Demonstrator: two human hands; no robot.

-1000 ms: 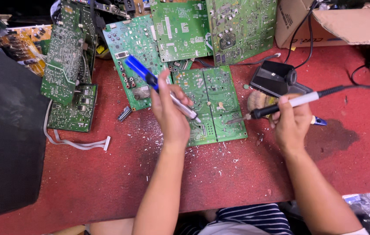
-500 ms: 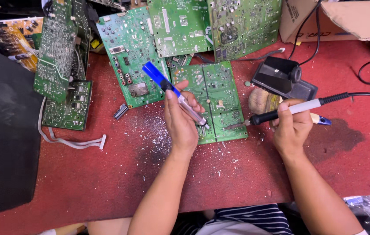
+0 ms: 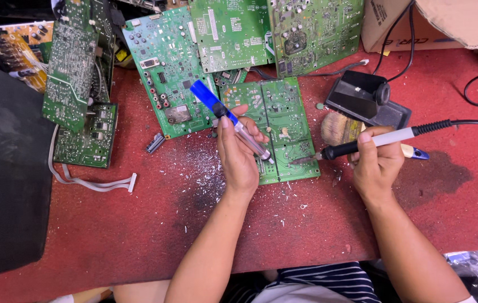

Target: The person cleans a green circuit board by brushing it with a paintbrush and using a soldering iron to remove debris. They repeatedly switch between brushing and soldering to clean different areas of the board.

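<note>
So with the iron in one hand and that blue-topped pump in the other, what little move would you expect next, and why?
Probably a small nudge of the soldering iron tip onto the green circuit board. The right hand holds it with the tip at the board's lower right edge, while the left hand poises the desoldering pump with its nozzle beside that spot.

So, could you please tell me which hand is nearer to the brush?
Right. The right hand lies just beside the brush, holding the soldering iron; the left hand is farther left, over the board.
</note>
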